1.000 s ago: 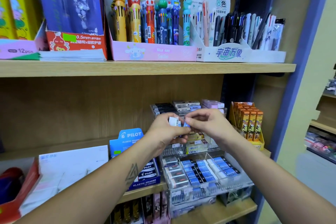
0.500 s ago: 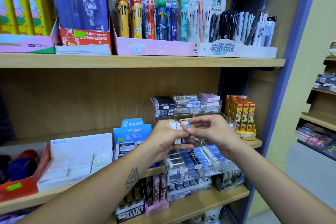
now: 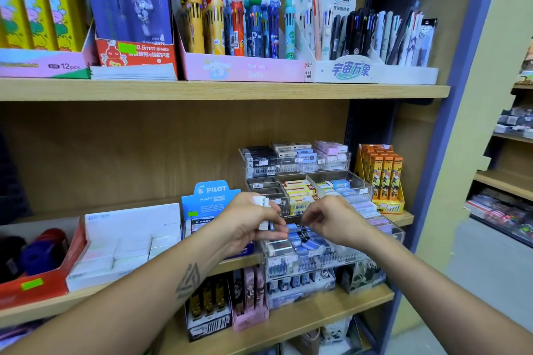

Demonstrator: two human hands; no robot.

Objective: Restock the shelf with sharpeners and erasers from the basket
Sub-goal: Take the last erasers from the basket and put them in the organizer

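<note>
I observe my left hand (image 3: 250, 223) gripping small white rectangular erasers (image 3: 262, 202) before the clear acrylic tiered organizer (image 3: 357, 190) on the wooden shelf (image 3: 402, 217), while my right hand (image 3: 331, 222), fingers loosely curled, holds nothing visible.

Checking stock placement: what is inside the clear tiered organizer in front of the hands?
The clear organizer holds rows of boxed erasers: black, white and pink on top, yellow and blue in the middle, blue and white lowest. The left hand and right hand cover part of the lower tiers.
</note>
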